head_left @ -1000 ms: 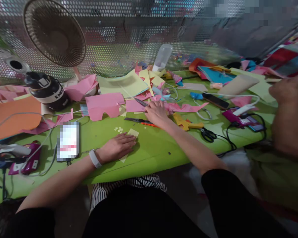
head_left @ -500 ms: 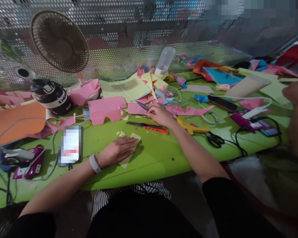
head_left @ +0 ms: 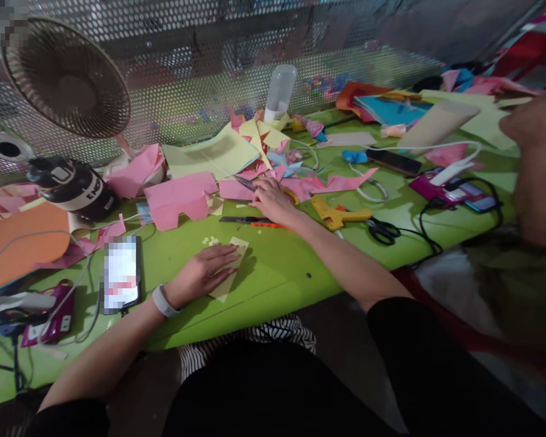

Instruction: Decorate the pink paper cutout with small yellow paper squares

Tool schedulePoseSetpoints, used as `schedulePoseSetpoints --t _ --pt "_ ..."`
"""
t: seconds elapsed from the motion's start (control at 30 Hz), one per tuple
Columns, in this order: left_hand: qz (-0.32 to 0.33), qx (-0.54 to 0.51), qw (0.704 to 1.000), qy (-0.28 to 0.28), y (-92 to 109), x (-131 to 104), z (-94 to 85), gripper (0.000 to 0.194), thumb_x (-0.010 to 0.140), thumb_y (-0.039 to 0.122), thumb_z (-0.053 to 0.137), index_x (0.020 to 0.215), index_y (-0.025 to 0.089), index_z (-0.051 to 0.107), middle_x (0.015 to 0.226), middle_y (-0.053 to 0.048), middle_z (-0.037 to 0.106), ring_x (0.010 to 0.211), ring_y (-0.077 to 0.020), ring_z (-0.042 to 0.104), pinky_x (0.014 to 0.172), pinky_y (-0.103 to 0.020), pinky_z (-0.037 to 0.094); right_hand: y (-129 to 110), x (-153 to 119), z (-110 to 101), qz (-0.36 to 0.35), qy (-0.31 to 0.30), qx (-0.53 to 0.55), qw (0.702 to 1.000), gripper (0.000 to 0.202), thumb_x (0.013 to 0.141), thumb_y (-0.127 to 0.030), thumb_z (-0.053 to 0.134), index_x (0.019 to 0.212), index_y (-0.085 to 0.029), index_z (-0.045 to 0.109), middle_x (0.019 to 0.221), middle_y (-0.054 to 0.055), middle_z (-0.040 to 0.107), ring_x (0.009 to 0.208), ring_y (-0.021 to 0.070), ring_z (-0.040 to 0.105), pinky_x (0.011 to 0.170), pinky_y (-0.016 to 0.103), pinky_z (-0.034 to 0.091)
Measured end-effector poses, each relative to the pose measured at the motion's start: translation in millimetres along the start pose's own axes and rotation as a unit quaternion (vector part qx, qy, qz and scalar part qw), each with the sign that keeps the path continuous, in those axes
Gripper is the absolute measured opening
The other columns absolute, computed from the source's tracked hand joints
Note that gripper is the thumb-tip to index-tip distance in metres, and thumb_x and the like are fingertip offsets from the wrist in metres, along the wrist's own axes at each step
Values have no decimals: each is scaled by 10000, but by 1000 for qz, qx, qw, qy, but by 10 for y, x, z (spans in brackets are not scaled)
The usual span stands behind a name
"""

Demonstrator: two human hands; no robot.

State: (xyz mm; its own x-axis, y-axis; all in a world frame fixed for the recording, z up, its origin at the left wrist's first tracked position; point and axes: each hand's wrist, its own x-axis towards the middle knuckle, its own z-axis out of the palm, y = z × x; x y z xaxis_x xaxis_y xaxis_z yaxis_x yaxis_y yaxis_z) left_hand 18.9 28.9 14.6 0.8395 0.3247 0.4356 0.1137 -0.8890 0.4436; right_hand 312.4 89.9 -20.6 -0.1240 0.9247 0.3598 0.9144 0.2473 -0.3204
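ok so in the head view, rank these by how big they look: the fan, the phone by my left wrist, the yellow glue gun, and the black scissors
1. Fan: clearly largest.
2. Phone.
3. Yellow glue gun: looks close to the phone in length but slimmer, and it lies farther off, so this order is unsure.
4. Black scissors: smallest.

We see a bright green table (head_left: 273, 276) strewn with pink paper (head_left: 178, 195) and pale yellow sheets (head_left: 209, 155). Our left hand (head_left: 204, 273) lies on a yellowish card (head_left: 231, 267). A yellow glue gun (head_left: 337, 214), black scissors (head_left: 382, 230) and an orange sheet (head_left: 18, 240) lie around.
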Motion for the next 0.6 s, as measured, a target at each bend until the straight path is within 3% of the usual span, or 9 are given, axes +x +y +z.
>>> schedulePoseSetpoints --t 0.07,0.17,0.3,0.43,0.6 --pt "-24 17 999 17 8 42 -188 347 966 253 584 1308 208 623 1384 -117 627 1264 -216 613 1083 -437 514 -12 24 6 3 5 39 999 86 866 -170 640 785 -196 648 1274 144 599 1307 319 449 1134 526 339" --pt "-147 91 981 92 -84 74 -559 379 941 352 618 1288 202 647 1319 -112 671 1218 -244 637 1049 -440 525 -34 57 -12 3 28 89 996 103 878 -196 628 778 -215 619 1242 116 607 1254 298 487 1109 508 363" --pt "-304 223 923 70 -461 -8 -945 495 893 432 615 1304 160 642 1453 -166 546 1322 -338 532 1097 -509 441 -13 68 -85 15 56 120 991 115 875 -192 627 770 -224 596 1207 107 611 1239 297 489 1088 510 374" --pt "-412 271 870 8 -863 -89 -1071 621 831 426 609 1371 120 589 1299 -199 617 1280 -362 527 1101 -520 400 57 34 -163 2 62 104 993 109 860 -183 649 768 -221 605 1237 114 603 1246 300 484 1098 514 359" --pt "-423 232 875 -28 -1070 -45 -1111 499 827 544 546 1092 164 732 976 -141 700 1123 -335 577 982 -452 469 73 17 -197 -4 42 87 995 99 821 -156 666 753 -221 635 1147 104 644 1193 307 523 1060 523 387"
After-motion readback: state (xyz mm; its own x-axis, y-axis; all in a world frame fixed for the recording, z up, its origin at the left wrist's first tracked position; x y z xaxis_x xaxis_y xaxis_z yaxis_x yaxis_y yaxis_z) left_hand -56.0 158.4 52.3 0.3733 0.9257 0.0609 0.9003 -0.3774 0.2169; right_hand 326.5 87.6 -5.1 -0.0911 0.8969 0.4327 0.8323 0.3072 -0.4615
